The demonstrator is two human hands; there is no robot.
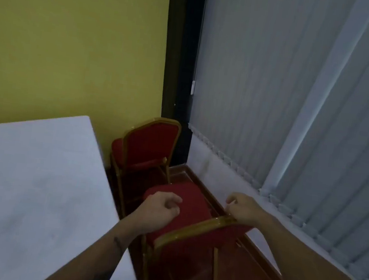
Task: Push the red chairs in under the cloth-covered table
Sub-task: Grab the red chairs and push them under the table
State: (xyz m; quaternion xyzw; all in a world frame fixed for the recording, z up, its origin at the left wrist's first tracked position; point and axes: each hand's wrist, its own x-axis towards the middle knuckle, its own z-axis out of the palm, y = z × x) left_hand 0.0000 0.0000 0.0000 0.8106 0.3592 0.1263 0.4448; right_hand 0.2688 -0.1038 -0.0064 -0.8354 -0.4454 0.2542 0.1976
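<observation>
You're at the near chair (193,234), which stands just beside the table (34,179), not yet tucked under. Your left hand (161,209) and right hand (242,208) hover loosely curled over it, gripping nothing. Next, I'd say: grasp the backrest, push tableward. The far chair (149,146) waits.
</observation>
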